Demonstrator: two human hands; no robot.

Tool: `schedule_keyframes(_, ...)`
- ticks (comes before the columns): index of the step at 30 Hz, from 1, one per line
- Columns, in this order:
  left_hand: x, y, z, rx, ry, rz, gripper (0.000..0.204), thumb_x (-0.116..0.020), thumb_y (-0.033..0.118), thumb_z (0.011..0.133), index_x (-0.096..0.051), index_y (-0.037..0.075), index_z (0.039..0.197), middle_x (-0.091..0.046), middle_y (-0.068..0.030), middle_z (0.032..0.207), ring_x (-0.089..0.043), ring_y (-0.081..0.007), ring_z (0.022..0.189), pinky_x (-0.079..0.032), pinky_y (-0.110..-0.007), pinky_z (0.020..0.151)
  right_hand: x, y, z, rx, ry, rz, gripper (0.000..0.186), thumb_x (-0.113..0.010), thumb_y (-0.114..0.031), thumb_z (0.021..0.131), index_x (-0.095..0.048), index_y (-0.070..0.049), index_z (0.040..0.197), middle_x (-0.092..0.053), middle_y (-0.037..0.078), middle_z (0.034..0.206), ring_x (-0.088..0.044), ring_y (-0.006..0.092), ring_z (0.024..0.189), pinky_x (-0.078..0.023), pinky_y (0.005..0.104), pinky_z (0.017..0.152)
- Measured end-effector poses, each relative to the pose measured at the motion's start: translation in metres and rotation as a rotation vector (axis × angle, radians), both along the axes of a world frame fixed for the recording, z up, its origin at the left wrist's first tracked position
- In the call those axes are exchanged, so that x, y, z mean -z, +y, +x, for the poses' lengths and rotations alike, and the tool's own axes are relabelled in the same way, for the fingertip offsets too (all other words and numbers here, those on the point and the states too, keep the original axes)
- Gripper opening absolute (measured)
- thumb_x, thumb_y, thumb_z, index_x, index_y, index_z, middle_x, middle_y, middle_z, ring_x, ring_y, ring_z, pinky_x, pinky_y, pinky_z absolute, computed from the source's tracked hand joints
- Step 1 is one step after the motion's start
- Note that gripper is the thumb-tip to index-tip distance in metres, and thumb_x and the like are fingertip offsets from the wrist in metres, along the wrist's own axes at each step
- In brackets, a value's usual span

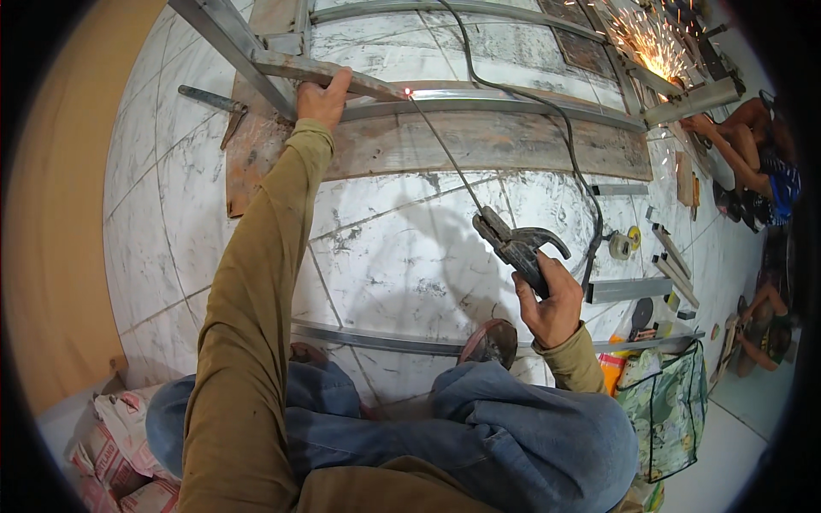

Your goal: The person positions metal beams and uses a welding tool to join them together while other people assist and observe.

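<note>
My right hand (552, 299) is closed round the handle of a black welding electrode holder (516, 248). A thin welding rod (446, 152) reaches from its jaws up and to the left, and a red glow shows at the rod's tip. That tip is at the end of a brownish-grey bar (368, 83), where it comes close to a shiny metal tube (466, 96). Further left, my left hand (323, 101) grips this bar, fingers over its top. The tube belongs to a metal frame and lies along a worn wooden plank (479, 141).
A black cable (569, 141) loops across the frame. At upper right, sparks (654, 51) fly near another person's arm (727, 145). Cut metal tubes (629, 290) and tape rolls (622, 245) lie to my right. A long metal tube (410, 344) crosses before my feet, near a green patterned bag (663, 410).
</note>
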State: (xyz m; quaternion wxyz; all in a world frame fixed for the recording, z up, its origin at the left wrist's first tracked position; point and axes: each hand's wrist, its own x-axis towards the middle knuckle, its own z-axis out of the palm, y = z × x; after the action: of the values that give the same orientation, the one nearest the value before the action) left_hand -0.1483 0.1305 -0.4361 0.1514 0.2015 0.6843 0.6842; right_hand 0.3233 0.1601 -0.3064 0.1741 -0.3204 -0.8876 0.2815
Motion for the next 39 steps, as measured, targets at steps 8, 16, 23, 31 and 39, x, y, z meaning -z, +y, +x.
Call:
schedule_keyframes(8,0.004,0.002,0.004,-0.048,0.032,-0.072,0.051,-0.078,0.037,0.082,-0.070,-0.010,0.102,-0.073,-0.0181,0.100,-0.069,-0.0254,0.091,-0.051,-0.035,0.086,-0.001,0.000,-0.001,-0.008,-0.052,-0.022,0.046,-0.078,-0.009,0.079,-0.064,0.003,0.121,-0.067,0.020,0.092,-0.068,0.0357,0.078,-0.054,0.0384,0.068)
schedule_keyframes(16,0.004,0.002,-0.002,-0.065,0.203,-0.096,0.047,-0.077,0.040,0.082,-0.074,-0.005,0.094,-0.075,-0.0176,0.094,-0.071,-0.0284,0.089,-0.052,-0.038,0.083,0.001,0.002,-0.002,-0.039,-0.039,0.000,0.047,-0.076,-0.007,0.081,-0.062,0.003,0.125,-0.067,0.019,0.093,-0.070,0.0338,0.077,-0.056,0.0377,0.067)
schedule_keyframes(23,0.005,0.003,-0.001,-0.020,0.274,-0.102,0.045,-0.076,0.039,0.084,-0.073,-0.005,0.094,-0.075,-0.0172,0.089,-0.071,-0.0267,0.086,-0.052,-0.039,0.080,0.000,0.002,-0.002,-0.037,-0.048,0.015,0.046,-0.076,-0.007,0.081,-0.063,0.004,0.124,-0.067,0.019,0.093,-0.070,0.0335,0.076,-0.056,0.0376,0.065)
schedule_keyframes(31,-0.007,0.006,0.011,0.020,-0.072,0.053,0.036,-0.076,0.029,0.084,-0.071,-0.006,0.093,-0.073,-0.0126,0.090,-0.068,-0.0184,0.079,-0.054,-0.034,0.071,0.005,0.000,0.006,0.024,0.043,0.009,0.045,-0.079,-0.008,0.078,-0.062,0.003,0.118,-0.066,0.019,0.088,-0.068,0.0352,0.076,-0.054,0.0388,0.067)
schedule_keyframes(39,-0.013,-0.002,0.004,-0.024,0.049,-0.130,0.044,-0.077,0.035,0.083,-0.070,-0.008,0.094,-0.072,-0.0132,0.089,-0.066,-0.0190,0.080,-0.052,-0.035,0.074,0.009,-0.003,0.006,0.033,0.041,-0.019,0.045,-0.079,-0.009,0.076,-0.065,0.002,0.117,-0.067,0.020,0.091,-0.068,0.0362,0.077,-0.055,0.0394,0.069)
